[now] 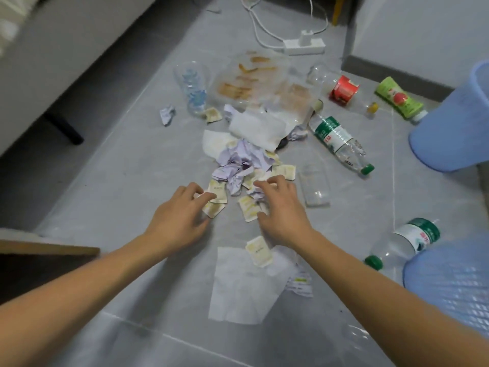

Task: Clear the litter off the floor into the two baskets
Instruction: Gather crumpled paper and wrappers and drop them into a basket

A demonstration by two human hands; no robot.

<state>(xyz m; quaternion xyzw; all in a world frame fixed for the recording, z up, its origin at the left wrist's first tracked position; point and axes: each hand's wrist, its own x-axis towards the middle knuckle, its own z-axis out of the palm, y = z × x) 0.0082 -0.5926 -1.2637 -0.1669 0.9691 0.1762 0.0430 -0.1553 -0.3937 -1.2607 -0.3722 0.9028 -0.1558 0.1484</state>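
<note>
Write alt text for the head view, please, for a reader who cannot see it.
Left hand and right hand reach into a pile of small cream paper sachets and crumpled lilac paper on a grey tiled floor. Clear plastic bottles and two blue plastic baskets lie to the right.

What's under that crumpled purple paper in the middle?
Small yellowish packets poke out from under the crumpled purple paper, and a white napkin lies partly beneath it. Anything deeper is covered.
</note>
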